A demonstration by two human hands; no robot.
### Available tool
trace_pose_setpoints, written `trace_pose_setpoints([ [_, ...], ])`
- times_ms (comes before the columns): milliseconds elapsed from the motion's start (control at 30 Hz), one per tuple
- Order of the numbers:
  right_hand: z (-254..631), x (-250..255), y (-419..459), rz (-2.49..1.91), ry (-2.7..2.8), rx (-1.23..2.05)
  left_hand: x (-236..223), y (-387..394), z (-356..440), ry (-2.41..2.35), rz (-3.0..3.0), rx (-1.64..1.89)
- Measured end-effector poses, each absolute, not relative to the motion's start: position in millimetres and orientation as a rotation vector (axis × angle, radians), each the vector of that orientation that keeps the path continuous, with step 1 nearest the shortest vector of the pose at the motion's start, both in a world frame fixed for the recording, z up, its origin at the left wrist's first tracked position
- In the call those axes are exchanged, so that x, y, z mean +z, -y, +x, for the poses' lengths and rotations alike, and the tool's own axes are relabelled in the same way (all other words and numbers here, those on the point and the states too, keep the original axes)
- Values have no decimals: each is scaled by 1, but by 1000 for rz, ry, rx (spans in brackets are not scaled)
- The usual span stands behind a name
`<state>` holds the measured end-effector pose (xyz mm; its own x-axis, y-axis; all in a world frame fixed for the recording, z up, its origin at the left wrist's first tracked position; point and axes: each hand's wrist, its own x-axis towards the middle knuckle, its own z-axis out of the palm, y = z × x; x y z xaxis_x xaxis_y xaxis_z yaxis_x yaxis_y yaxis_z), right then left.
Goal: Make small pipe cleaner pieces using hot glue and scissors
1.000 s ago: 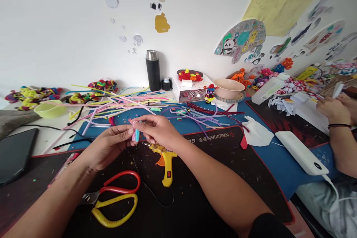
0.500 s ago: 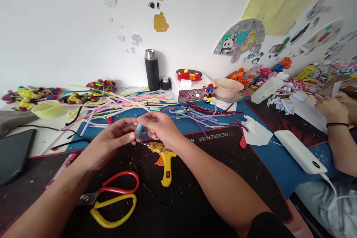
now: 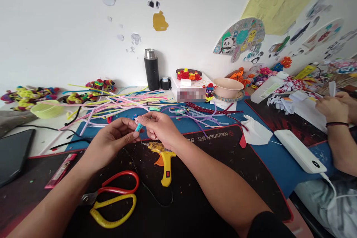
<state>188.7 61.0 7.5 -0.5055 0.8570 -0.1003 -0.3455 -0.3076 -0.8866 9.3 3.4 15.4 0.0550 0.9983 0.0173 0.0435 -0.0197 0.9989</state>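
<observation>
Between my two hands is a small blue and light-purple pipe-cleaner piece [image 3: 138, 126], partly covered by fingers. My left hand [image 3: 114, 135] pinches its lower end between thumb and fingers. From the other side, my right hand [image 3: 156, 124] grips the upper part. Just below the right wrist a yellow glue gun [image 3: 166, 163] lies on the black mat, its nozzle pointing left toward my fingers. Nearer to me rest scissors [image 3: 113, 221] with one red and one yellow handle, their blades partly behind my left forearm.
Loose pipe cleaners [image 3: 122, 100] are spread behind my hands. A black thermos [image 3: 152, 70], a white box [image 3: 178, 85] and a beige bowl [image 3: 228, 87] stand along the wall. A phone [image 3: 15, 154] lies left, a white power bank [image 3: 299, 152] right. Another person's hands [image 3: 333, 109] handle paper at far right.
The piece has turned in my fingers, showing more of its blue stem and its upper end. My left hand has shifted slightly; my right hand stays nearly in place.
</observation>
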Motion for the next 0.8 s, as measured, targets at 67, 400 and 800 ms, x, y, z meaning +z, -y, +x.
trace_pose_setpoints([
  [67, 188, 7, -61, -748, 1106, 1898, 15, -4, 9, -1200, 1234, 1148],
  [400, 187, 3, -60, -738, 1146, 1863, 14, -6, 7, -1074, 1207, 1046],
  [800, 186, 10, -52, -757, 1213, 1912, 6, -11, 9, -1096, 1116, 1096],
])
